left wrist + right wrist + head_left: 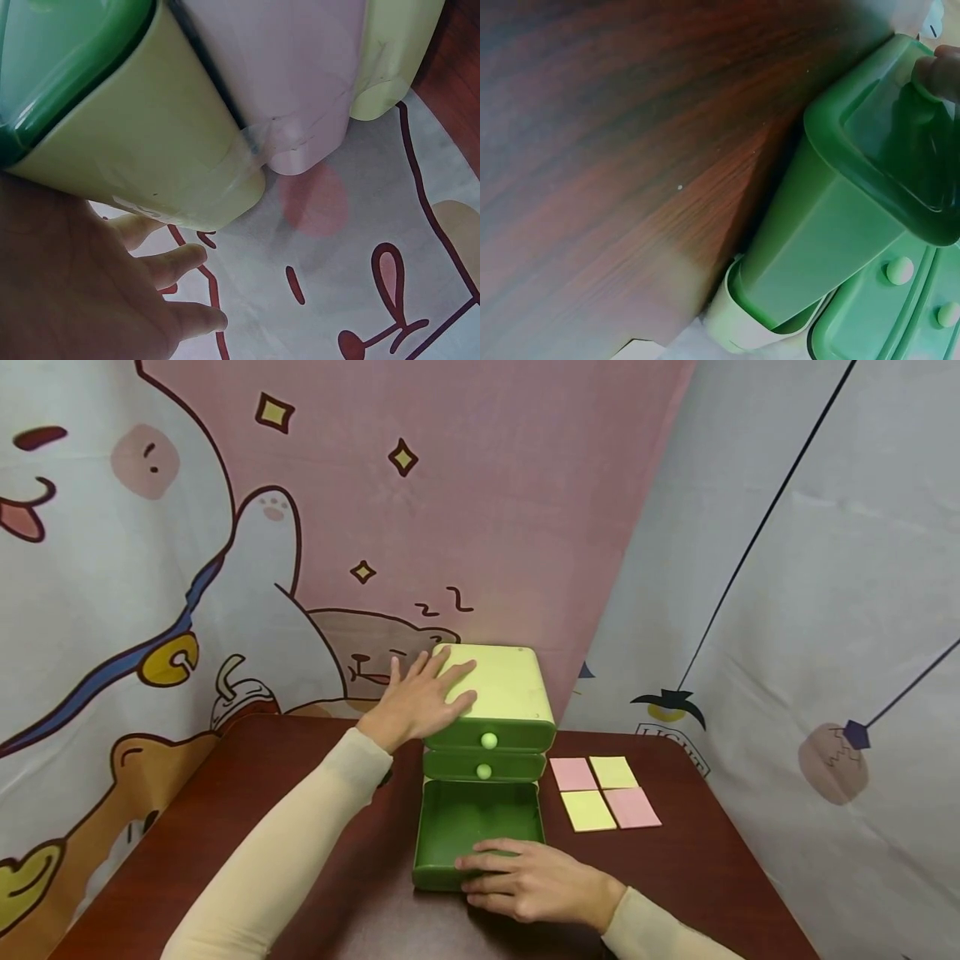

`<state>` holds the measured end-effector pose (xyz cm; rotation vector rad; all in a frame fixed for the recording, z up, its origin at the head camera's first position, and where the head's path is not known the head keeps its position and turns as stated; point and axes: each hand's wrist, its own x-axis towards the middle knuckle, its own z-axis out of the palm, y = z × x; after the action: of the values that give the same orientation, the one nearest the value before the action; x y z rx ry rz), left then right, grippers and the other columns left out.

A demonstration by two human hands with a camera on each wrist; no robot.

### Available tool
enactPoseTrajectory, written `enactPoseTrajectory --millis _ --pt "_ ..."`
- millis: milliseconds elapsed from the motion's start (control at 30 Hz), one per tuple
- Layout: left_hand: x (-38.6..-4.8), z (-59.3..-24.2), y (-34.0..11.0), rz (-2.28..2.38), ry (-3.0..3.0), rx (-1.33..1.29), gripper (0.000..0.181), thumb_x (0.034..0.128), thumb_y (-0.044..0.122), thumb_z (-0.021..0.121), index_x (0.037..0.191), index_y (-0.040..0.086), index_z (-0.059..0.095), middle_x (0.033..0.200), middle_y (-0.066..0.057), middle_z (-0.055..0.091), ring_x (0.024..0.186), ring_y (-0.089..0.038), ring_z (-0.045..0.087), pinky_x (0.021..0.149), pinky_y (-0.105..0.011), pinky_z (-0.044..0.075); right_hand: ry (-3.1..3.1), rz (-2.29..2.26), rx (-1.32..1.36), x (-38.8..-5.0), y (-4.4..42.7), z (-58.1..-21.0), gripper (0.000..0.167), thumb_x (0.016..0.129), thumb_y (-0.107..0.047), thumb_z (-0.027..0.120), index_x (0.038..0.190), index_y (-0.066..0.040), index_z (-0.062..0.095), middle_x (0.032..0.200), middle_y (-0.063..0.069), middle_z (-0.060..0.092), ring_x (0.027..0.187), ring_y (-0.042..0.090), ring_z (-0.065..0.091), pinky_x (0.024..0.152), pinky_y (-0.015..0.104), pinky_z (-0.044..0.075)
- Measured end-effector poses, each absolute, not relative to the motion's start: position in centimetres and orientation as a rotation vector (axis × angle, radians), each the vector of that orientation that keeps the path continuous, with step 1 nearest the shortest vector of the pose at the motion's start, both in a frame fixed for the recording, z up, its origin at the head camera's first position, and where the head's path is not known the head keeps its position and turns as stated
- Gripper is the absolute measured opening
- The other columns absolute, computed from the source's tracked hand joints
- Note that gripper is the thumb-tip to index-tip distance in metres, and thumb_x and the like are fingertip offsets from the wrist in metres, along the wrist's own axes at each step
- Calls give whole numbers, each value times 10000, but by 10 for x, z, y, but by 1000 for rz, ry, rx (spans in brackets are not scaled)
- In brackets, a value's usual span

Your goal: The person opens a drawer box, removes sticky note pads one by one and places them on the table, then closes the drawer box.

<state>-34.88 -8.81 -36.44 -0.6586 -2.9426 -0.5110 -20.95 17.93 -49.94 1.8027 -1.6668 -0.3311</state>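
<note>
A small desktop drawer unit [504,681] has a pale yellow top and green drawer fronts with round knobs. Its bottom drawer [480,814] is pulled out, with a bare green floor. My left hand [420,702] rests with spread fingers on the left part of the unit's top; the left wrist view shows its fingers beside the yellow casing [172,135]. At the front of the pulled-out drawer is my right hand [536,883]. In the right wrist view, its fingertips [943,75] hold the knob on the drawer front [885,150]; the thumb is hard to make out.
Several pink and yellow sticky-note pads [588,810] lie on the dark red-brown table [705,877], right of the unit. A cartoon-printed cloth [480,527] hangs behind the table. The two upper drawers [517,766] are closed.
</note>
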Motion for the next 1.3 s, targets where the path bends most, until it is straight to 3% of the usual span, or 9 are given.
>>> enactPoseTrajectory --millis 633,1300 --pt "-348 -366 -90 -502 -2947 -658 741 1175 750 331 1857 464 278 2000 -51 79 1843 -482 109 1416 -846 -67 -1661 -419 1737 -229 177 -499 380 1127 -195 564 1291 -279 896 1333 -152 863 1444 131 735 1323 389 540" --pt "-348 -364 -88 -503 -2949 -660 733 1179 748 326 1857 477 264 2001 -43 74 1844 -479 104 1417 -843 -73 -1822 -367 1653 -250 183 -503 287 1066 -203 724 1309 -215 877 1370 -83 839 1422 126 715 1296 330 534"
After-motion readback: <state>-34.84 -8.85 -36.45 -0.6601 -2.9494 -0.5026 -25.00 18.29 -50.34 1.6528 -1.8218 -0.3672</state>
